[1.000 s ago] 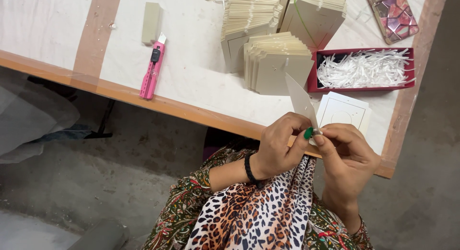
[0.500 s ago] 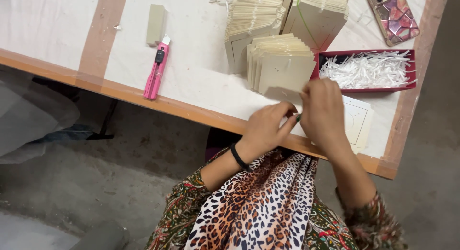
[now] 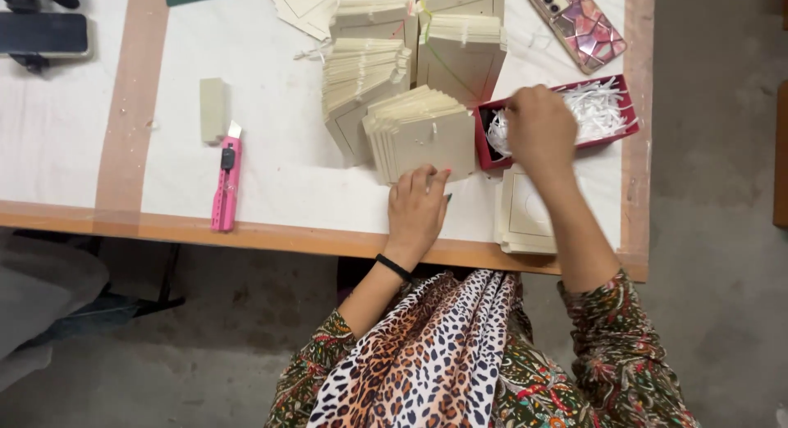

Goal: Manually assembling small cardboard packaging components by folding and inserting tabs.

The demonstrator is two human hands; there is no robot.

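Right hand (image 3: 539, 128) fingers curl into red box (image 3: 628, 108), grip unseen; left hand (image 3: 416, 210) lies flat, touching card stack (image 3: 427, 137).

The red tray (image 3: 625, 108) is shallow and rectangular, set at a slight angle near the table's right edge. It holds loose white shredded paper strips (image 3: 603, 108), heaped mostly toward its right half; the left end appears darker and less filled, though a hand covers part of it. The stack of cream cards (image 3: 427, 137) lies just left of the tray, fanned so that the card edges step leftward. The top card is flat, roughly square, with a small mark near its centre. The stack's lower edge sits near the table's front.
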